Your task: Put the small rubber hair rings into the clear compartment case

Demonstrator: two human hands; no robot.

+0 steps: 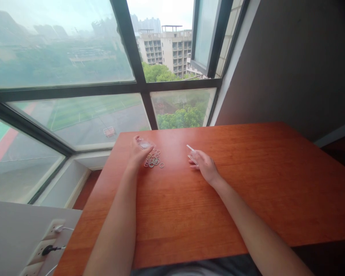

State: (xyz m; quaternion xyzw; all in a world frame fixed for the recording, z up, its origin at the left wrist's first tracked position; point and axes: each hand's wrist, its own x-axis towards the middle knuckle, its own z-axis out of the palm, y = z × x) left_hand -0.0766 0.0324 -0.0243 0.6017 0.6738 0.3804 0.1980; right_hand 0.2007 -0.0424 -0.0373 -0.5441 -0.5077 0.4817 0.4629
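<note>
My left hand (137, 154) is closed around a small clear plastic container (145, 145), thumb on the near side and fingers on the far side. Just below it, a loose pile of small thin rings (152, 160) lies on the wooden table (172, 214). One single ring (161, 165) rests slightly apart, to the right of the pile. Farther right, my right hand (204, 165) grips a thin, pale, see-through piece (190, 148), perhaps a lid, seen nearly edge-on. Its lower part is hidden by my fingers.
A dark-framed window (145, 87) stands behind the table's far edge, with one open pane (207, 38). Plain wall (281, 73) rises at the right. Sockets with plugs (47, 249) are at the lower left, beside the table's left edge.
</note>
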